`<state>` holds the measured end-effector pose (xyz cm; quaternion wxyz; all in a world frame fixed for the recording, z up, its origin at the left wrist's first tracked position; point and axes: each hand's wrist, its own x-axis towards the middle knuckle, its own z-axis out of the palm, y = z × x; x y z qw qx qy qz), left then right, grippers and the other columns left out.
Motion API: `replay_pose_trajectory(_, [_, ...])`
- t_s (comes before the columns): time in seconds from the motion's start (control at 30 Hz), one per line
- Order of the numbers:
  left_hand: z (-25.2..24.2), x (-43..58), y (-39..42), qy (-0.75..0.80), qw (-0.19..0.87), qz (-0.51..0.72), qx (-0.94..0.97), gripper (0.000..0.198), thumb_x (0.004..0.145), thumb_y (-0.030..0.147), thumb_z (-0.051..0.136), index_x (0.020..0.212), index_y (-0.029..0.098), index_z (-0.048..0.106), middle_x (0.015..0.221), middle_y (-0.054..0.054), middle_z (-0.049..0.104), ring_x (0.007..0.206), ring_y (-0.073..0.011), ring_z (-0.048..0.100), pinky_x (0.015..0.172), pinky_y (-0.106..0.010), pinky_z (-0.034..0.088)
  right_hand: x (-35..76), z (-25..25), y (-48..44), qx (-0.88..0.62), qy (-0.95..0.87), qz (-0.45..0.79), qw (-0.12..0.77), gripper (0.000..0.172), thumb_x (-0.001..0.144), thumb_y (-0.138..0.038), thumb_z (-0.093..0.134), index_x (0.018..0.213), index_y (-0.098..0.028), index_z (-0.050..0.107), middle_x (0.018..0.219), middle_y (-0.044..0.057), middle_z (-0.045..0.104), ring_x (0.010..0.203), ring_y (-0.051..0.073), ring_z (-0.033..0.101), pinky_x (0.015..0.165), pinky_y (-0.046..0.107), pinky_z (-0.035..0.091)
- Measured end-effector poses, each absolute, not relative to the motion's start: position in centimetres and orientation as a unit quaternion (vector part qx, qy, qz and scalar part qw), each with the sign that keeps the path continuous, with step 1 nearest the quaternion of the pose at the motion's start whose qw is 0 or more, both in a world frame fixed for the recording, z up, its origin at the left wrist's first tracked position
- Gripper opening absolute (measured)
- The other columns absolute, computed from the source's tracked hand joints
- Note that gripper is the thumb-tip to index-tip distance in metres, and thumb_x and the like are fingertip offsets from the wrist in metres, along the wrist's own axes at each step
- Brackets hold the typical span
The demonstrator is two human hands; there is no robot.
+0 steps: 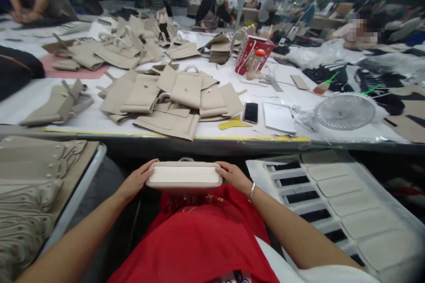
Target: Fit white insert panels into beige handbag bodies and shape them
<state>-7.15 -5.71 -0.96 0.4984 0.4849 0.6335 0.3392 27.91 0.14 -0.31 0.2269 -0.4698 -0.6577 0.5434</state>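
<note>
Between my two hands, above my red apron, is a beige handbag [184, 176] with its flat, paler panel facing up toward me. My left hand [141, 177] is closed on the bag's left end, and my right hand [234, 177] grips the right end, a silver bangle on that wrist. A small loop, perhaps the handle, shows past the bag's far edge. The lower side of the bag and several fingertips are hidden. Beyond it on the white table lies a pile of unfinished beige bags [179, 97].
A phone [250, 112], a white notepad [279, 117] and a fan [344, 111] lie along the table's near right. A tray of beige pieces [26, 185] is at my left, a tray of panels [352, 199] at my right. Several people work farther back.
</note>
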Motion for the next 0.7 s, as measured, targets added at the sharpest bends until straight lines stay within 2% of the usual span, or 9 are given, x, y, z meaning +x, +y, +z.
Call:
replay_pose_trajectory(0.07, [-0.3,-7.6,-5.2,0.629,0.396,0.248,0.621,0.071,0.074,0.055,0.053,0.131,0.014,0.042,0.14,-0.012,0.037,0.128,-0.0274,0.033,0.108,-0.04,0.023,28.0,0.6,0.2,-0.461,-0.728,0.474,0.182,0.051,0.081,-0.044,0.05,0.12,-0.012,0.052,0.118,0.013,0.056,0.107,0.023,0.052,0.095,0.039,0.039])
replay_pose_trajectory(0.13, [0.4,-7.6,-4.8,0.585,0.289,0.159,0.741,0.085,0.064,0.056,0.063,0.134,0.014,0.037,0.144,-0.013,0.03,0.131,-0.0282,0.027,0.109,-0.04,0.019,27.8,1.7,0.1,-0.419,-0.807,0.394,0.131,0.071,0.072,-0.047,0.062,0.129,-0.011,0.042,0.13,0.016,0.045,0.117,0.026,0.044,0.1,0.04,0.034])
replay_pose_trajectory(0.2, [1.1,-6.9,-4.4,0.541,0.219,0.081,0.808,0.096,0.056,0.054,0.07,0.135,0.013,0.034,0.142,-0.015,0.032,0.13,-0.0292,0.029,0.108,-0.04,0.021,27.2,2.7,0.0,-0.375,-0.868,0.318,0.072,0.092,0.059,-0.047,0.073,0.133,-0.009,0.034,0.135,0.019,0.037,0.122,0.03,0.038,0.102,0.042,0.032])
replay_pose_trajectory(0.23, [1.4,-6.4,-4.2,0.529,0.198,0.05,0.824,0.097,0.053,0.052,0.072,0.134,0.012,0.035,0.138,-0.016,0.037,0.127,-0.0296,0.033,0.107,-0.039,0.024,26.9,3.1,-0.1,-0.366,-0.884,0.288,0.044,0.097,0.056,-0.047,0.076,0.134,-0.008,0.033,0.134,0.021,0.037,0.121,0.032,0.038,0.101,0.044,0.033])
replay_pose_trajectory(0.33, [2.3,-5.0,-4.0,0.525,0.168,0.004,0.834,0.09,0.05,0.049,0.074,0.125,0.011,0.043,0.121,-0.016,0.051,0.11,-0.0294,0.047,0.097,-0.037,0.035,26.0,3.8,0.0,-0.365,-0.901,0.234,-0.013,0.095,0.053,-0.044,0.078,0.129,-0.004,0.037,0.12,0.022,0.047,0.109,0.033,0.048,0.094,0.044,0.038])
replay_pose_trajectory(0.43, [2.8,-4.3,-4.1,0.521,0.169,0.004,0.836,0.084,0.047,0.05,0.075,0.117,0.013,0.048,0.108,-0.014,0.056,0.098,-0.0285,0.052,0.089,-0.036,0.04,25.9,4.0,0.5,-0.357,-0.902,0.243,-0.021,0.088,0.05,-0.044,0.078,0.122,-0.008,0.043,0.108,0.017,0.053,0.099,0.03,0.052,0.089,0.041,0.042])
replay_pose_trajectory(0.7, [3.7,-5.0,-3.5,0.539,0.193,0.031,0.819,0.083,0.043,0.053,0.076,0.113,0.014,0.052,0.102,-0.014,0.056,0.093,-0.0312,0.053,0.085,-0.039,0.042,25.6,3.4,1.3,-0.363,-0.889,0.277,-0.027,0.083,0.05,-0.041,0.074,0.123,-0.014,0.044,0.118,0.016,0.052,0.105,0.029,0.053,0.092,0.038,0.042])
